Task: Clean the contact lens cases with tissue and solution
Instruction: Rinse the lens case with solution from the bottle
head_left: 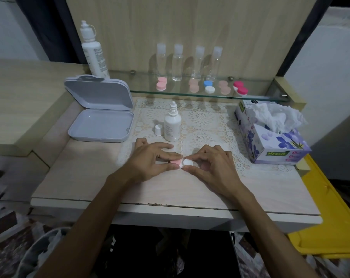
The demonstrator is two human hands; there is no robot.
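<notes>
Both hands pinched one contact lens case [181,162] at the middle of the dresser top [85,177].

The left hand [150,161] gripped its pink cap and the right hand [212,167] its white cap, fingers curled, just above the lace mat [210,121]. Bare wood lay open toward the near edge. Close behind stood the uncapped solution bottle [172,124] and its cap [158,129]; the tissue box [270,137] sat at the right, the open grey case [101,115] at the left.

Your L hand [150,161] pinches the lens case [181,163] pink side; R hand [212,167] grips its white cap. Open solution bottle [172,125] upright behind, w/ tissue box [270,135] at right.
</notes>
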